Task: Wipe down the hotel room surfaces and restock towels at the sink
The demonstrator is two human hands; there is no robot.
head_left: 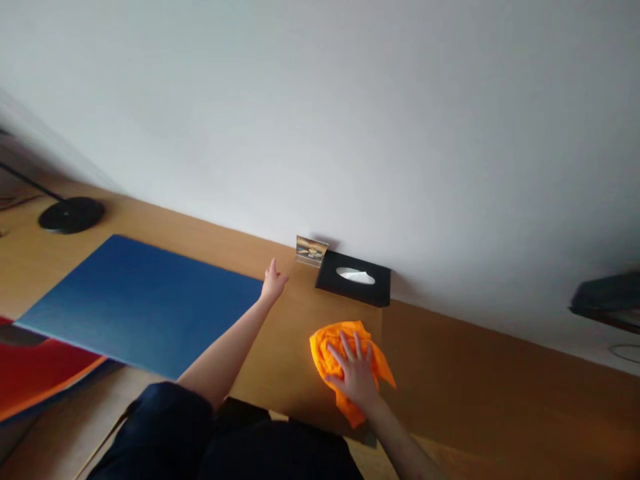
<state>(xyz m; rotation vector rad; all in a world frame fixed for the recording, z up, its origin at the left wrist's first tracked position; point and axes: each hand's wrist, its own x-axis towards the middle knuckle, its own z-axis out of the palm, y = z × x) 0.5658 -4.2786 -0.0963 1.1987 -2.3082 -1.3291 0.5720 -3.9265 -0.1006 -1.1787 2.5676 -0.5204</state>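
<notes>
My right hand (356,371) lies flat with spread fingers on an orange cloth (327,350), pressing it onto the wooden desk (290,347) near the desk's front edge. My left hand (273,281) reaches forward over the desk, fingers stretched out and holding nothing, its tips close to the right edge of a blue desk mat (145,300). A black tissue box (355,279) with a white tissue showing stands against the wall just beyond the cloth. A small card stand (311,250) sits left of the box.
A black lamp base (73,215) stands at the far left of the desk. A red and orange object (40,373) lies under the mat's near left corner. A dark shelf-like object (607,297) juts from the wall at right. White wall behind.
</notes>
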